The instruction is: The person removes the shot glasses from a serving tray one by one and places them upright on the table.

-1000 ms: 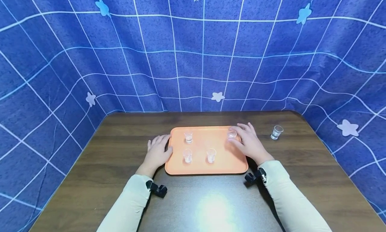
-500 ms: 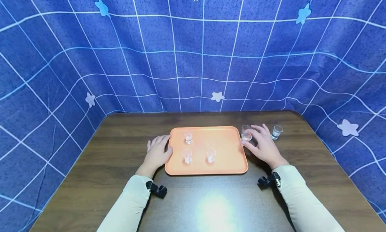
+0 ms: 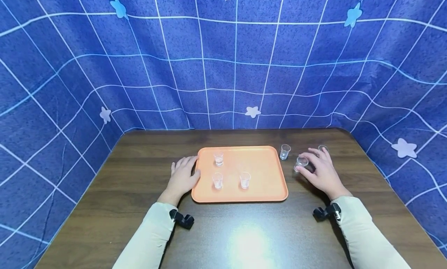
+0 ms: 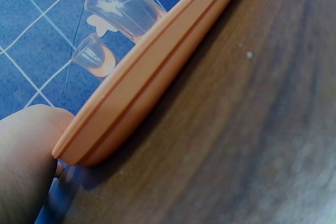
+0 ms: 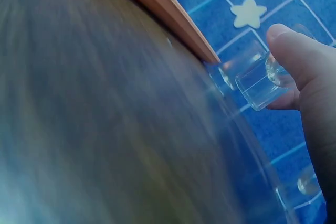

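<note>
My right hand (image 3: 323, 174) pinches a clear shot glass (image 3: 299, 164) between thumb and fingers, to the right of the orange tray (image 3: 265, 176). The right wrist view shows the held glass (image 5: 254, 87) with the thumb over its side. At the tray's left edge rests my left hand (image 3: 181, 179), its thumb against the rim and its fingers loosely extended. Three shot glasses stand upright on the tray: one at back left (image 3: 218, 158), one at front left (image 3: 217, 181) and one near front middle (image 3: 245, 180).
Another shot glass (image 3: 285, 152) stands on the wooden table (image 3: 146, 160) just off the tray's back right corner. Behind the right fingers, a further shot glass (image 3: 324, 148) is partly hidden. A blue patterned curtain (image 3: 216, 75) surrounds the table's back and sides.
My right hand has lifted a shot glass off the tray's back right and carried it rightward, past the glass beside the tray. My left hand has stayed in place.
</note>
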`<state>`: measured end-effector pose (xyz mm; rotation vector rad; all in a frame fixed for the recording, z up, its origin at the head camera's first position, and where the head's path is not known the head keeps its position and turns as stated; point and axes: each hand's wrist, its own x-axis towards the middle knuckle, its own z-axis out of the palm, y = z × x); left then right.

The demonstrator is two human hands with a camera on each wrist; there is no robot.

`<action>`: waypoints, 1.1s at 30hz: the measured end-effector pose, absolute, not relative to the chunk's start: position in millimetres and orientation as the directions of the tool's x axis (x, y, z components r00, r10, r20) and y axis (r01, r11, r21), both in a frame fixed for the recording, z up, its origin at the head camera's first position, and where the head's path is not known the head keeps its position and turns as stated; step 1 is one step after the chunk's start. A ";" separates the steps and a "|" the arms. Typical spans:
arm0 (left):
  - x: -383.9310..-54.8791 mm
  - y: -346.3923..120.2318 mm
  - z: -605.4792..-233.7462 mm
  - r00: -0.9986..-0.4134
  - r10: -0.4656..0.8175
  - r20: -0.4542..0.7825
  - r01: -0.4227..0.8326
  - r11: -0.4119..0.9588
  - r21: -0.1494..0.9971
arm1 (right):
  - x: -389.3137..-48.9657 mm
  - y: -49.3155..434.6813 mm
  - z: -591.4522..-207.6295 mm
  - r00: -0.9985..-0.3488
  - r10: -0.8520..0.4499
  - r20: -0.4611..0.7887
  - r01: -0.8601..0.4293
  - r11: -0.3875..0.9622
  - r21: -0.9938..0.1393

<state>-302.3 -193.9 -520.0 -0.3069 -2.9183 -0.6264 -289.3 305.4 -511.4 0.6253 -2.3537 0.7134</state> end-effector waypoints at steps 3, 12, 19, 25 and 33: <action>-301.9 -193.6 -520.0 -0.970 0.167 0.177 0.225 0.893 0.390 | -286.3 313.4 -512.8 -0.713 -0.248 0.655 -0.570 0.750 -0.337; -302.0 -193.4 -519.5 -0.970 0.167 0.176 0.224 0.895 0.385 | -280.6 330.1 -514.9 -0.710 -0.238 0.663 -0.558 0.765 -0.323; -301.2 -192.7 -519.4 -0.970 0.165 0.177 0.222 0.896 0.384 | -275.6 336.3 -515.8 -0.713 -0.253 0.653 -0.554 0.775 -0.305; -300.6 -192.9 -518.4 -0.972 0.164 0.170 0.219 0.898 0.383 | -270.3 341.3 -517.8 -0.711 -0.257 0.654 -0.561 0.768 -0.308; -299.2 -192.8 -515.9 -0.970 0.171 0.172 0.225 0.896 0.383 | -264.4 352.9 -520.0 -0.720 -0.237 0.652 -0.544 0.775 -0.320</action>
